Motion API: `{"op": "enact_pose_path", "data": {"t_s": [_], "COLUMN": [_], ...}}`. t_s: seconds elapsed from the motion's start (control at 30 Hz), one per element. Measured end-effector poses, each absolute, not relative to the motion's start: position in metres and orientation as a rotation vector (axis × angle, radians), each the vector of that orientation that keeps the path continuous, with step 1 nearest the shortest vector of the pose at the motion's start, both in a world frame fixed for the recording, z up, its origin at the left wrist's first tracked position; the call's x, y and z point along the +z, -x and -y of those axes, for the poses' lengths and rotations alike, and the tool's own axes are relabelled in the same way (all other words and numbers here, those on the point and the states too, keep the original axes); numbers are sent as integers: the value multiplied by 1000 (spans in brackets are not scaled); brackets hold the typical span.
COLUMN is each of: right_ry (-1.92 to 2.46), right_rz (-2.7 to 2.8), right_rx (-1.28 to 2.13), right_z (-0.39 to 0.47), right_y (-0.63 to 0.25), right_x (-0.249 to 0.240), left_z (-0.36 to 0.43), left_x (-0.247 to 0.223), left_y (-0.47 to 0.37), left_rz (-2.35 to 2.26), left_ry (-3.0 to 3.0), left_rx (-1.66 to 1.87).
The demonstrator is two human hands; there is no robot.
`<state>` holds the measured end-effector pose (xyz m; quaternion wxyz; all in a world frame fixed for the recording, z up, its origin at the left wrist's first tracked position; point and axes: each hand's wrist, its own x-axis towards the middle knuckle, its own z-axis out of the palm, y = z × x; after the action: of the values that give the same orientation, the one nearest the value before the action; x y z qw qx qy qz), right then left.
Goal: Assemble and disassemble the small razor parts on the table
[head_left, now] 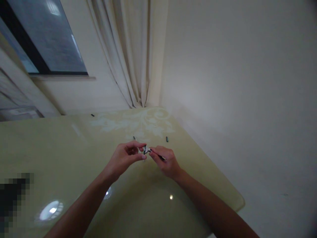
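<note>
My left hand (123, 156) pinches a small dark, narrow razor head (144, 150) upright between thumb and fingertips. In my right hand (168, 162) is a dark razor handle (161, 158), with its pale, shiny neck pointing left at the back of the head. Head and neck meet or nearly meet; I cannot tell if they are joined. Beyond the hands, a short dark strip (167, 139) lies on the table to the right. Another thin dark piece (134, 137) lies just behind my left hand, partly hidden.
The glossy pale green table (61, 148) carries a white floral pattern and light reflections. A small dark piece (92, 115) lies near its far edge. A curtain (133, 66) hangs behind, and a wall (235, 99) borders the right side. A pixelated dark area covers the lower left.
</note>
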<state>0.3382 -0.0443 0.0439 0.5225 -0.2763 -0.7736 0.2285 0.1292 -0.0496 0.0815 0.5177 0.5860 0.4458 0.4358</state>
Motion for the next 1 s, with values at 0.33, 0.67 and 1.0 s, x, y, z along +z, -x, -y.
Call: {"op": "enact_pose_path", "data": {"t_s": [0.33, 0.67, 1.0], "right_ry": [711, 1093, 1799], "right_rz": [1800, 1587, 1566], "right_rx": [632, 696, 264], "right_z": [47, 9, -47], "right_y": [-339, -365, -437], "right_x": [50, 40, 8], "left_z": [50, 32, 25], "left_x": [79, 44, -7], "left_y": [-129, -120, -115], "left_rz": [-1019, -1276, -1251], "left_ry": [-1487, -1754, -2469], "left_rx": [1021, 1038, 617]}}
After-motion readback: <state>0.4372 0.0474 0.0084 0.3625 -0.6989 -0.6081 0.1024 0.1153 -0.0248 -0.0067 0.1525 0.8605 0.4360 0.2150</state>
